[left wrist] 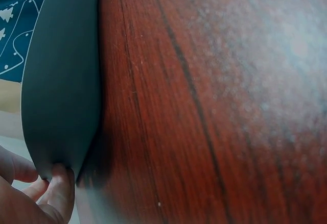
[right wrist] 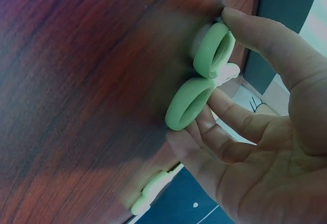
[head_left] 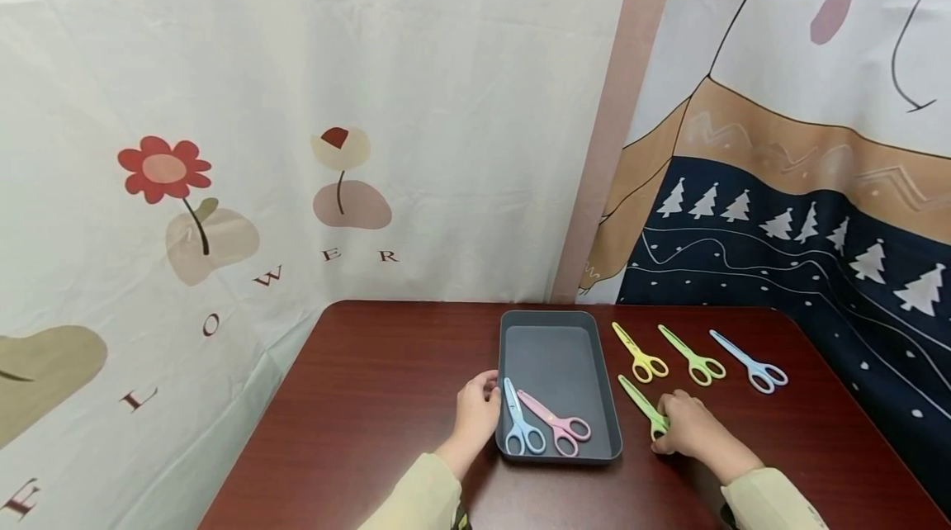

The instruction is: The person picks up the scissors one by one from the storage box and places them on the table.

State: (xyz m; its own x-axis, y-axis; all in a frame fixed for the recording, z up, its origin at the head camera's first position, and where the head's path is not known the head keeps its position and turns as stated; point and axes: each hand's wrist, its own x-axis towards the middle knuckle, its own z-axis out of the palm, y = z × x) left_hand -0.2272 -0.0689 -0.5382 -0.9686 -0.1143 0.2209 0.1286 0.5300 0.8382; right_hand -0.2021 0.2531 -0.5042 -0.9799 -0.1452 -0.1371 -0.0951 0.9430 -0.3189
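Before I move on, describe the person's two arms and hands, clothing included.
The left sleeve and right sleeve are long, pale yellow-green fabric, ending near the wrists. The left hand and right hand are ungloved. A dark item with yellow markings shows beside the left cuff; a dark edge shows by the right cuff, too little to identify.

Smooth plastic-looking scissors [head_left: 645, 404], matt tray [head_left: 553, 357], wood-grained (glossy) tabletop [head_left: 386, 398]

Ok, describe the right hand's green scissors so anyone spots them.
On the brown table, find the gray tray. To its right in the head view, below a row of three scissors, are green scissors; unlike the other green pair, these are in the right hand.
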